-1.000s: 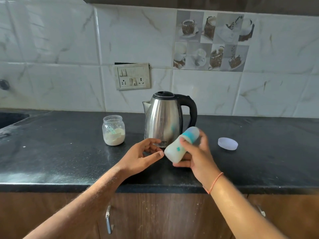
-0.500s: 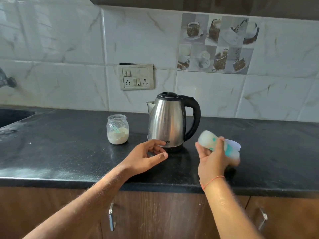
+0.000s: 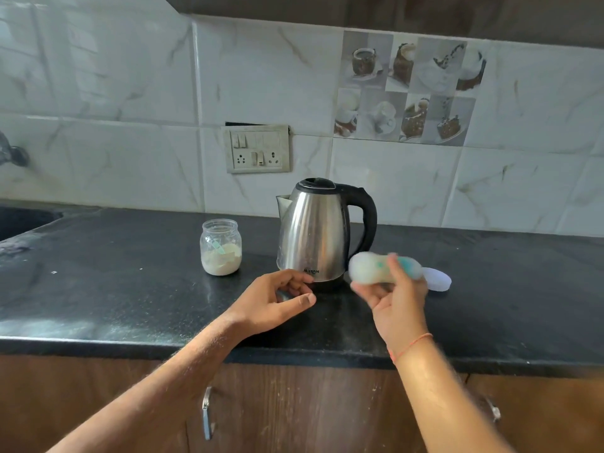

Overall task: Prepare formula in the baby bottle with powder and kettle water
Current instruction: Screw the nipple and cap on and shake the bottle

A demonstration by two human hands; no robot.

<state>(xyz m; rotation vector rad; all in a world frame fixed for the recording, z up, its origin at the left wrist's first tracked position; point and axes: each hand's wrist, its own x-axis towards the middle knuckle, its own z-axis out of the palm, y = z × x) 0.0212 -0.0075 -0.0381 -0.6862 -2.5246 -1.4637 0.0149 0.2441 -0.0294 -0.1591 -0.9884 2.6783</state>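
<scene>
**Bottle held sideways beside the kettle**

The right hand (image 3: 392,299) has its grip closed around the baby bottle (image 3: 376,268), fingers curled over its middle; the bottle lies roughly on its side above the counter (image 3: 114,289), its pale base toward the kettle (image 3: 313,233) and its teal collar end pointing right; it is blurred, so its contents cannot be told. The left hand (image 3: 277,299) hangs just above the counter in front of the kettle's base, its grip loose and holding nothing, fingers lightly curled with the thumb stretched forward; whether the fingertips touch the kettle cannot be told. The steel kettle stands upright with its lid down, spout to the left and black handle to the right; left of it, apart, stands an open glass jar (image 3: 221,248) partly filled with pale powder, a scoop inside it. A white round lid (image 3: 436,280) lies flat on the counter just behind the bottle's right end. A thin orange thread (image 3: 411,346) circles the right wrist.
</scene>
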